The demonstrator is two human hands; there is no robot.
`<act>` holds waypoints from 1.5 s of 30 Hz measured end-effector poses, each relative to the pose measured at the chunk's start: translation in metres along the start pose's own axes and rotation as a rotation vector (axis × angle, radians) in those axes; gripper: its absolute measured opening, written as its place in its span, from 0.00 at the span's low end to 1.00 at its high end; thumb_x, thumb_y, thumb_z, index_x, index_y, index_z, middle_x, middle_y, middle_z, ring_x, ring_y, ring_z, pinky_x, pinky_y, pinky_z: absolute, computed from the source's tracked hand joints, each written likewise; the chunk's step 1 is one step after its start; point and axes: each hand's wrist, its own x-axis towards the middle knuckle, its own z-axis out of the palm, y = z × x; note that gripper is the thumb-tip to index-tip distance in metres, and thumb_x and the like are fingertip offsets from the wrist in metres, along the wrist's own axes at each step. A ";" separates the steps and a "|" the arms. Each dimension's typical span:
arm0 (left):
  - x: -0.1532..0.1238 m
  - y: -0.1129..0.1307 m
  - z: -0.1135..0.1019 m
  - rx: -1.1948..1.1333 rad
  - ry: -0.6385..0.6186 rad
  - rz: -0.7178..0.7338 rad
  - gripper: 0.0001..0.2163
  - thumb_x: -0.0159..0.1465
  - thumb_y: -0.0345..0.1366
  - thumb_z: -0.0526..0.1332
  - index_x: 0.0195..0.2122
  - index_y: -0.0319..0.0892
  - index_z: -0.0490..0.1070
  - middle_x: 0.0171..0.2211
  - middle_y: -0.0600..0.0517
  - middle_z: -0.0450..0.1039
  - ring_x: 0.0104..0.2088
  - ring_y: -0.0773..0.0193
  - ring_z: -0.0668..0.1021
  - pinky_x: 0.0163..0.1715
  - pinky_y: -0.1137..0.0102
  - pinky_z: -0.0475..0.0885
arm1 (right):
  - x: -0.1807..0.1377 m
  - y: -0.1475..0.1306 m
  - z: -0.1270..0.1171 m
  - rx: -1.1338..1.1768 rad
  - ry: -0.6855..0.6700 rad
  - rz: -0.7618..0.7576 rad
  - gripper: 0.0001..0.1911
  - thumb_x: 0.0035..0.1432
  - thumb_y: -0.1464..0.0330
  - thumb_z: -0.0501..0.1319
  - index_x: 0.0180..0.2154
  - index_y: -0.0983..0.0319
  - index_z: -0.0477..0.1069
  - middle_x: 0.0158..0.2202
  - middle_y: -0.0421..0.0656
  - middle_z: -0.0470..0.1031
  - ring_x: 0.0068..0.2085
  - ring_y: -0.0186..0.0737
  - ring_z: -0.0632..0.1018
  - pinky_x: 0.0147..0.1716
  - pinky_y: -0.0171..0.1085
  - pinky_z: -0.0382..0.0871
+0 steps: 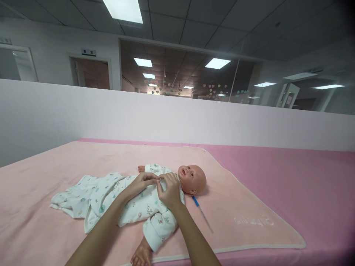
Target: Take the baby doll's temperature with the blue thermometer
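Note:
A baby doll (195,177) lies on its back, head to the right, dressed in a white printed garment (141,207). My left hand (142,183) reaches over the doll's chest, thumb and fingers pinched together on the garment's front. Close beside it, my right hand (169,188) is also closed in a pinch on the cloth below the doll's neck. The fingertips of both hands nearly meet, and the small bit of cloth or fastening between them is too small to make out. The garment's lower end spreads out loosely to the left.
Beside the doll's head lies a thin clear stick with a blue end (203,214). Under the doll is a peach blanket (238,207) with a pale edge, spread over a pink surface (318,199). A white low wall (180,118) stands behind, with windows above it.

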 end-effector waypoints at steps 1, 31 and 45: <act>0.000 -0.001 0.000 -0.013 -0.003 -0.003 0.12 0.54 0.39 0.58 0.37 0.39 0.72 0.32 0.50 0.74 0.37 0.60 0.72 0.38 0.69 0.65 | 0.000 0.001 0.000 0.001 0.001 -0.001 0.06 0.48 0.74 0.53 0.31 0.62 0.65 0.29 0.42 0.69 0.34 0.39 0.67 0.35 0.37 0.57; -0.019 -0.004 -0.045 -0.129 -0.262 -0.235 0.08 0.45 0.36 0.65 0.25 0.39 0.72 0.22 0.56 0.67 0.25 0.69 0.67 0.24 0.76 0.61 | -0.001 0.001 0.001 0.022 0.111 -0.079 0.07 0.48 0.76 0.52 0.29 0.62 0.66 0.27 0.42 0.68 0.32 0.39 0.67 0.34 0.38 0.58; -0.015 0.003 -0.030 0.330 -0.074 -0.089 0.05 0.46 0.34 0.60 0.22 0.39 0.74 0.18 0.55 0.69 0.22 0.69 0.68 0.22 0.75 0.60 | -0.001 -0.008 0.005 -0.015 -0.102 -0.117 0.07 0.47 0.75 0.55 0.32 0.61 0.66 0.32 0.41 0.68 0.37 0.38 0.66 0.39 0.38 0.57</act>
